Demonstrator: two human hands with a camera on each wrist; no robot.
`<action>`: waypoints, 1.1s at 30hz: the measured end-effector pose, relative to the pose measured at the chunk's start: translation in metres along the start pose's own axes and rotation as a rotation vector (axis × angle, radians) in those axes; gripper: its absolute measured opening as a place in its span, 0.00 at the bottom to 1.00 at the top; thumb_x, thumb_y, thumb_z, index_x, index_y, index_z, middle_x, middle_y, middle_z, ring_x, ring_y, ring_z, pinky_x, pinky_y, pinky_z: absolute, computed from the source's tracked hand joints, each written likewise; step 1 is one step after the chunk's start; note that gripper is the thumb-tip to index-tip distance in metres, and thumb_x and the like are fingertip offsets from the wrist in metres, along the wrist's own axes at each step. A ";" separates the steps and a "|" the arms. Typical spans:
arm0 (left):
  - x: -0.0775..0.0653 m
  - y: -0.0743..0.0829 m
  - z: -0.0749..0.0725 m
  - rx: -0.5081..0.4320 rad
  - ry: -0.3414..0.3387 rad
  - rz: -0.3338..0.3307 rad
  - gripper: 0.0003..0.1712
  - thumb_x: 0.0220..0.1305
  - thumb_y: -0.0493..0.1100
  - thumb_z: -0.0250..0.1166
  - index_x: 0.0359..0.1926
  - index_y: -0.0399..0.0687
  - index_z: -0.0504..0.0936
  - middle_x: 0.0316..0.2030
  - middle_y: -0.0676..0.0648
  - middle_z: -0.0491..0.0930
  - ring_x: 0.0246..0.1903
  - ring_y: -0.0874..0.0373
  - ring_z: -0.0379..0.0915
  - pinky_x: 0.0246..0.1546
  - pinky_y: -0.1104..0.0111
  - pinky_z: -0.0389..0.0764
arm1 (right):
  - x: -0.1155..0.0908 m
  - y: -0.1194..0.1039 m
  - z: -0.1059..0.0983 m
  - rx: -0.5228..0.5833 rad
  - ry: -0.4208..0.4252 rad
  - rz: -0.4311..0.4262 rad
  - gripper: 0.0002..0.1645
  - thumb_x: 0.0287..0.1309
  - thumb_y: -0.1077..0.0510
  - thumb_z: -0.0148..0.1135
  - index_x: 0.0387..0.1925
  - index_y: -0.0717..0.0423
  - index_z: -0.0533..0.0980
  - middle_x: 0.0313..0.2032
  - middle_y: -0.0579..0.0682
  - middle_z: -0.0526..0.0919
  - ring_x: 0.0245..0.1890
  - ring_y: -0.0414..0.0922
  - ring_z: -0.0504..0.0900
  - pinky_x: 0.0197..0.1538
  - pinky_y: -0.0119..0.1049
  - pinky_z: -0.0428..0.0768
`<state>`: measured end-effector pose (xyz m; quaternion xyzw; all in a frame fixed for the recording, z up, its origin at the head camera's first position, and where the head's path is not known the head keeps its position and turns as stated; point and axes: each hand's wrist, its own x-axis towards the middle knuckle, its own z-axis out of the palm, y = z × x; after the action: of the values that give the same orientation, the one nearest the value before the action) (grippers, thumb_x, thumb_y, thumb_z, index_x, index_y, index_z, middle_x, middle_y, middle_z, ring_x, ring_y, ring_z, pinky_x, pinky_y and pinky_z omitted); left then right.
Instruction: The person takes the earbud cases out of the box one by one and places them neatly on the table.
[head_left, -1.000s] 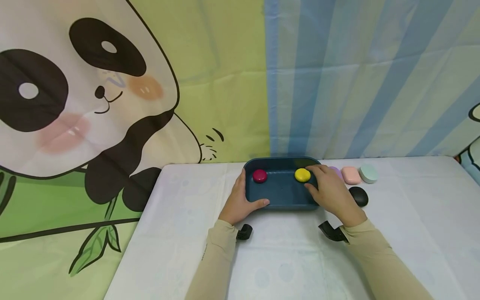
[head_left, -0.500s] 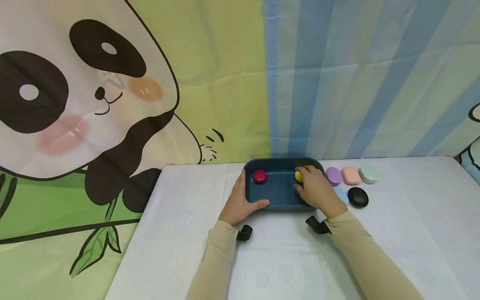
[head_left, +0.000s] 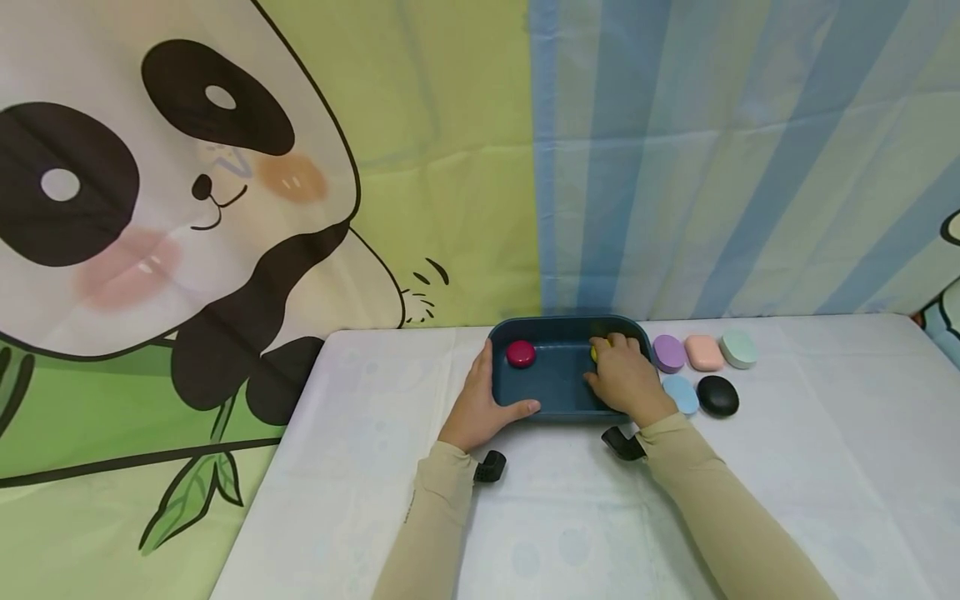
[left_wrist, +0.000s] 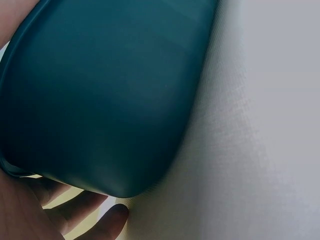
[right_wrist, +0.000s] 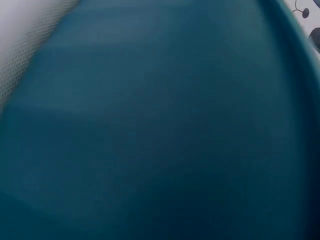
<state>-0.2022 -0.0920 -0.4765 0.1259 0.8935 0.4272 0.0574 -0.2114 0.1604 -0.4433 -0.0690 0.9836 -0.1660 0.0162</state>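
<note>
A dark blue rectangular tray (head_left: 555, 400) sits near the table's back edge. My left hand (head_left: 483, 407) grips its left end, thumb along the front rim and fingers round the side. The left wrist view shows those fingers at the corner of the tray (left_wrist: 110, 100). Inside the tray, my right hand (head_left: 626, 375) holds a small rounded yellow piece (head_left: 594, 354), mostly hidden under the fingers. A glossy dark-red round piece (head_left: 521, 354) lies toward the tray's left end. Only the tray's blue surface (right_wrist: 160, 110) fills most of the right wrist view.
Right of the tray lie several small pieces: purple (head_left: 669, 353), pink (head_left: 703, 352), mint (head_left: 738, 349), light blue (head_left: 681, 394) and black (head_left: 717, 396). A white cloth covers the table (head_left: 570, 517). A printed panda curtain (head_left: 450, 167) hangs directly behind it.
My right hand has moved left over the yellow piece and now covers most of it. The purple and light blue pieces have come into sight. The left hand and tray stay put.
</note>
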 end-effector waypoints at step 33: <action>-0.001 0.002 -0.001 0.002 -0.002 -0.016 0.72 0.51 0.68 0.74 0.81 0.58 0.34 0.80 0.53 0.40 0.77 0.56 0.41 0.73 0.52 0.56 | 0.007 0.006 0.001 0.005 0.036 -0.070 0.25 0.60 0.63 0.70 0.57 0.68 0.75 0.50 0.68 0.77 0.47 0.63 0.75 0.51 0.55 0.78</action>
<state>-0.2011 -0.0912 -0.4743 0.1192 0.8949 0.4256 0.0616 -0.2194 0.1647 -0.4461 -0.1003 0.9803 -0.1700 -0.0070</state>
